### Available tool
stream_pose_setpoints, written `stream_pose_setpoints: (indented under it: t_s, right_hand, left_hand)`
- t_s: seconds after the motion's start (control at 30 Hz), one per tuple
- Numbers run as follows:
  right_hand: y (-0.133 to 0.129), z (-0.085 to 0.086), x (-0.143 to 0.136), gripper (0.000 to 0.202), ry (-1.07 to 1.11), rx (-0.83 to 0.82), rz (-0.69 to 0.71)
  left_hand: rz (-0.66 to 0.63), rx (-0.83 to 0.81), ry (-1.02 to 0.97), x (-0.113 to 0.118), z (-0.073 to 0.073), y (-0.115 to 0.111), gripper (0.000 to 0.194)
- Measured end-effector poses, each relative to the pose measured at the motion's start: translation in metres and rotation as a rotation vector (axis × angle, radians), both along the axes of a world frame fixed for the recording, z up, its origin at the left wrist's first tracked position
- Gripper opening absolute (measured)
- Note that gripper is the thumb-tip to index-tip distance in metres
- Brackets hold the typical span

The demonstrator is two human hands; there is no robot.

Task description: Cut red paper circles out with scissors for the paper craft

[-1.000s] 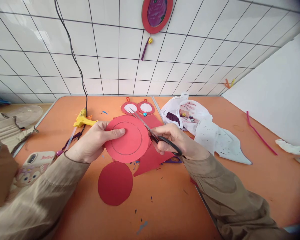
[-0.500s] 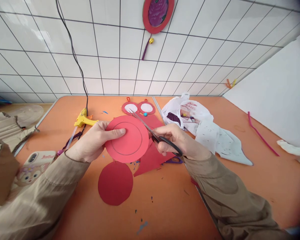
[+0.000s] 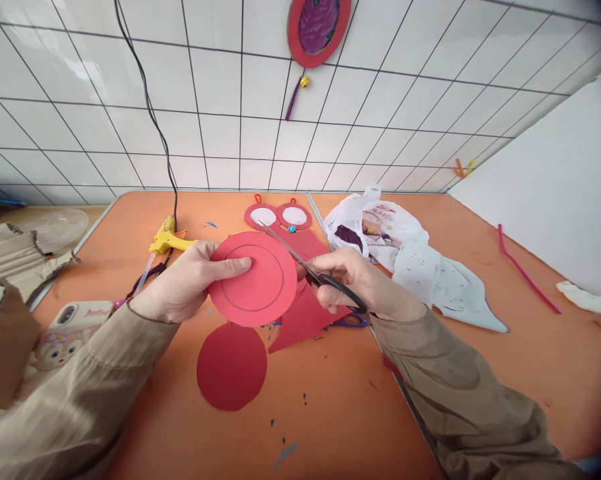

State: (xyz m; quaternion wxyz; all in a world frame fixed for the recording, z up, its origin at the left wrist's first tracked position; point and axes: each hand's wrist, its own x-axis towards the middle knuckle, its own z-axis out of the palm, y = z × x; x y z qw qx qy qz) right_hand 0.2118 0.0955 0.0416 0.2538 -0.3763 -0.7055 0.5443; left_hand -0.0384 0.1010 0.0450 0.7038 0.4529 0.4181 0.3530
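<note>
A red paper disc (image 3: 253, 283) with a smaller circle drawn on it is held up by my left hand (image 3: 193, 277), thumb on its face. My right hand (image 3: 347, 283) grips black-handled scissors (image 3: 337, 290), whose blades point up and left along the disc's upper right edge. Beneath the disc, a second, darker red disc (image 3: 231, 367) lies on the orange table (image 3: 330, 413). Red paper sheets (image 3: 305, 317) are spread behind and below the scissors. Two small red rings with white centres (image 3: 263, 216) rest farther back, a blue bell (image 3: 292, 229) beside them.
A yellow glue gun (image 3: 167, 239), a phone (image 3: 67, 333) and torn cardboard (image 3: 5, 333) are at the left. White plastic bags (image 3: 410, 247) lie at the back right, a pink strip (image 3: 527, 270) beyond. Purple-handled scissors (image 3: 350, 321) sit below my right hand. A round ornament (image 3: 317, 30) hangs on the wall.
The disc in my left hand has shifted very slightly left. My right hand still holds the scissors in nearly the same place.
</note>
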Motion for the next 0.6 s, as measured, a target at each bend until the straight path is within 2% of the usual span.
stream_pose_setpoints:
  t_s: [0.17, 0.6]
  right_hand:
    - [0.0003, -0.0004, 0.0005, 0.044, -0.013, -0.026, 0.002]
    - [-0.0025, 0.0058, -0.0026, 0.034, -0.051, -0.072, -0.042]
  left_hand:
    - [-0.017, -0.015, -0.013, -0.0012, 0.0009, 0.0002, 0.012]
    - [-0.015, -0.022, -0.027, -0.0026, 0.0032, 0.0009, 0.011]
